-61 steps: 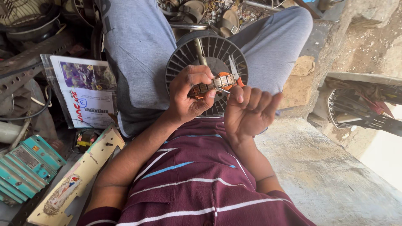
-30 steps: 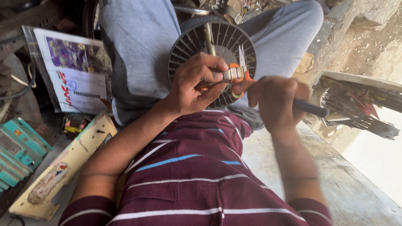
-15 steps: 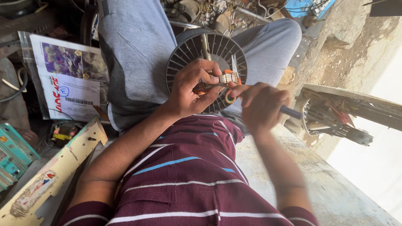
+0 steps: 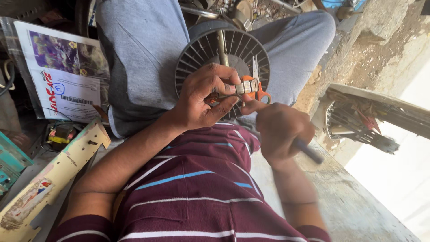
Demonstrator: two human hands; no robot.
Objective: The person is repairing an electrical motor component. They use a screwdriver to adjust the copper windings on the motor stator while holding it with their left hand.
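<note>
We hold a small metal part (image 4: 245, 87) between thumb and fingers of our left hand (image 4: 204, 98), just above the round ribbed fan housing (image 4: 197, 54) on our lap. Our right hand (image 4: 282, 130) is clenched around a dark-handled tool (image 4: 309, 151), its tip at the part. Orange scissors (image 4: 257, 92) lie beside.
</note>
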